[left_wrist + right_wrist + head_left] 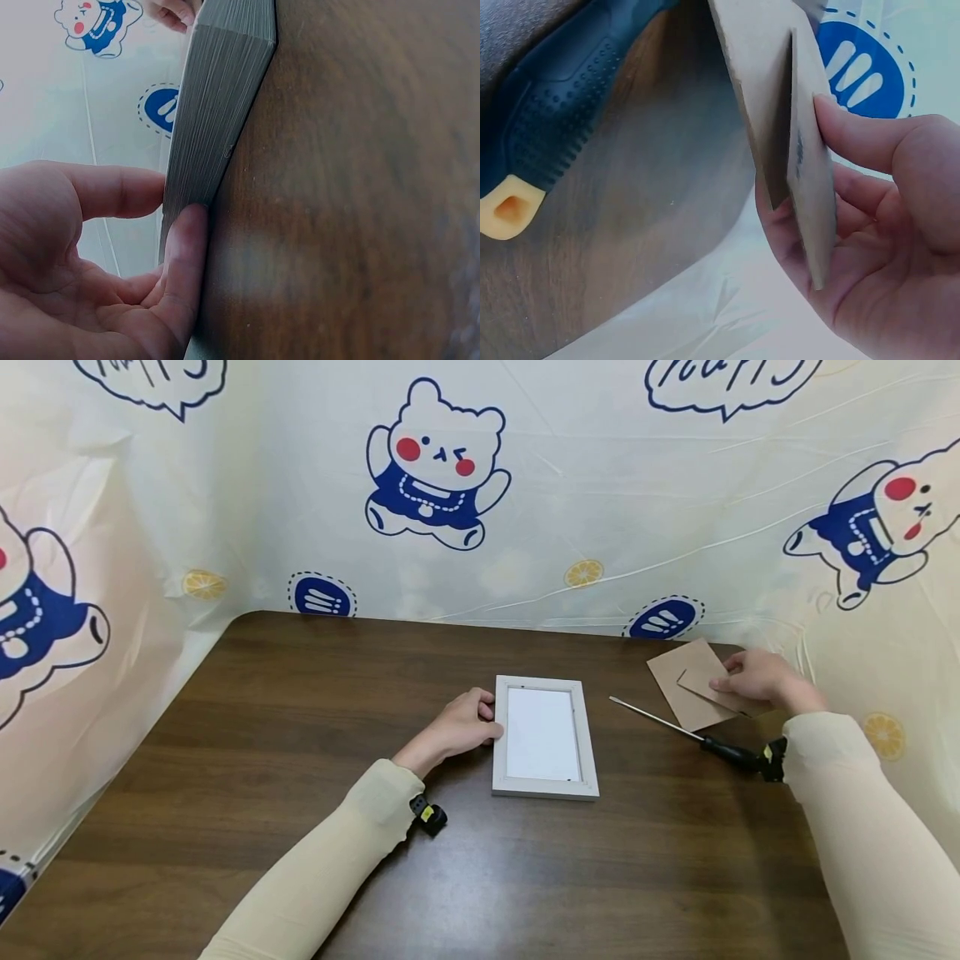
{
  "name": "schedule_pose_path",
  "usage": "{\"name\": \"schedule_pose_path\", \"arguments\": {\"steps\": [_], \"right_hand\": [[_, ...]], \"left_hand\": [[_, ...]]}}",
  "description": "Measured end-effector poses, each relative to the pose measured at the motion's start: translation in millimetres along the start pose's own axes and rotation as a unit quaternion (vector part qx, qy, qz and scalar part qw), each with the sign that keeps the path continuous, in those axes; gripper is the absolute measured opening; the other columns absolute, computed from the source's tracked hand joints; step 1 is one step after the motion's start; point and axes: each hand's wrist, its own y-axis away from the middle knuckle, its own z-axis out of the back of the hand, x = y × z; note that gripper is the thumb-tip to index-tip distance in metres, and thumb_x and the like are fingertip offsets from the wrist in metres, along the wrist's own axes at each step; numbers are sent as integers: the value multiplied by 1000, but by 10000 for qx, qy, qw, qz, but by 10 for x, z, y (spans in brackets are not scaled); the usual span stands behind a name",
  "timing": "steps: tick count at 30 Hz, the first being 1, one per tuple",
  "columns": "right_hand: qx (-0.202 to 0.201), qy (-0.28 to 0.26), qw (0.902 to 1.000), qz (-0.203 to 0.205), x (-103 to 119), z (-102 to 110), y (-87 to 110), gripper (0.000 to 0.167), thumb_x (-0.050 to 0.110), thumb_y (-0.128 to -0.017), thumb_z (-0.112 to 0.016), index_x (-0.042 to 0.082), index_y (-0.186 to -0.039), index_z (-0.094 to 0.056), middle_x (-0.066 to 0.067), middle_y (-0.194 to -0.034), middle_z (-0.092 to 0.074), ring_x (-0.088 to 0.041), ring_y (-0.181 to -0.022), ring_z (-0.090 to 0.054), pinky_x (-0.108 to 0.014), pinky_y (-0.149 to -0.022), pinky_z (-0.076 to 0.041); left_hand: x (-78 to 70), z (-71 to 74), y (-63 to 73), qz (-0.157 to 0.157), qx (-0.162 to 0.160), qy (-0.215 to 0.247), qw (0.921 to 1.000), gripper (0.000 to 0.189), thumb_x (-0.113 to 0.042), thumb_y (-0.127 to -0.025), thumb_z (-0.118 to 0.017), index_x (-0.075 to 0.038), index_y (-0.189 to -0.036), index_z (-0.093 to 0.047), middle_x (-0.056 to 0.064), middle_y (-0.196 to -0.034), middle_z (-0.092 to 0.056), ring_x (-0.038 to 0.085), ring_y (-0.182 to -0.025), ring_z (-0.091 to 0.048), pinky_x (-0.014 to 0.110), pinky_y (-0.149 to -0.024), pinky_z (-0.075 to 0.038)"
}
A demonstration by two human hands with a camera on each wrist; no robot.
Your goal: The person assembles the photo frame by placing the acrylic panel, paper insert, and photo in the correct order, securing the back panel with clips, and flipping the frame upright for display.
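A white picture frame (pixel 545 789) lies flat on the table, a white sheet (pixel 542 735) showing inside its border. My left hand (pixel 467 722) grips the frame's left side; in the left wrist view the thumb meets the upper edge while a finger (pixel 184 247) presses the side wall near the tabletop. At the far right, my right hand (pixel 757 678) holds a brown backing board (pixel 678 681) by its angled stand flap (pixel 810 172). The right wrist view shows the thumb on the flap's outer face and other fingers behind the board. Part of the board is hidden by the hand.
A screwdriver (pixel 720 747) with a long metal shaft and dark handle lies between the frame and my right forearm, its handle end by the right wrist. The brown wooden table (pixel 300 777) meets a printed curtain (pixel 315 485) at its back and sides.
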Motion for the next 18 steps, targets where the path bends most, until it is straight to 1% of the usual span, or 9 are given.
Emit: {"name": "schedule_pose_path", "arguments": {"steps": [3, 6, 10, 13, 16, 18], "right_hand": [[-39, -200, 9998, 33, 0, 17, 11, 54, 27, -102, -67, -19, -130, -57, -36, -116, -63, -45, -100, -58, -52, -84, -50], [-128, -411, 9990, 78, 29, 43, 38, 51, 26, -104, -66, -17, -131, -57, -35, -118, -62, -44, -100, -58, -48, -82, -49], [-303, -612, 9976, 110, 86, 69, 83, 52, 29, -106, -65, -14, -132, -53, -38, -128, -57, -47, -108, -54, -57, -91, -46], [-419, -795, 9959, 126, 137, 74, 116, 54, 31, -106, -64, -13, -133, -50, -39, -130, -57, -48, -113, -54, -58, -95, -44], [-544, -949, 9939, 172, 226, 68, 167, 56, 33, -106, -65, -13, -135, -49, -37, -129, -59, -44, -111, -55, -46, -91, -46], [-611, -1083, 9920, 228, 301, 53, 211, 56, 33, -106, -66, -12, -135, -50, -33, -125, -63, -36, -105, -60, -37, -86, -48]], "left_hand": [[2, 4, -3, -6, 7, -2, 10000, 63, -15, -95, -71, -1, -151, -47, 15, -127, -59, 20, -89, -72, 40, -96, -54], [-1, 3, 0, -11, -2, 2, 10000, 63, -15, -95, -71, -1, -152, -47, 15, -127, -59, 20, -89, -72, 40, -97, -54], [5, 1, -4, -18, -18, 14, 10000, 63, -14, -95, -71, -1, -152, -47, 15, -127, -59, 20, -89, -72, 39, -96, -54], [14, 1, -8, -22, -21, 16, 10000, 63, -13, -95, -70, 0, -152, -47, 15, -127, -59, 20, -89, -72, 39, -96, -54], [14, -3, -8, -25, -26, 14, 10000, 63, -13, -95, -70, 0, -152, -47, 15, -127, -59, 20, -89, -72, 39, -96, -54], [12, -7, -8, -35, -26, 9, 10000, 63, -13, -95, -70, 0, -151, -47, 15, -127, -59, 20, -88, -72, 39, -96, -54]]}}
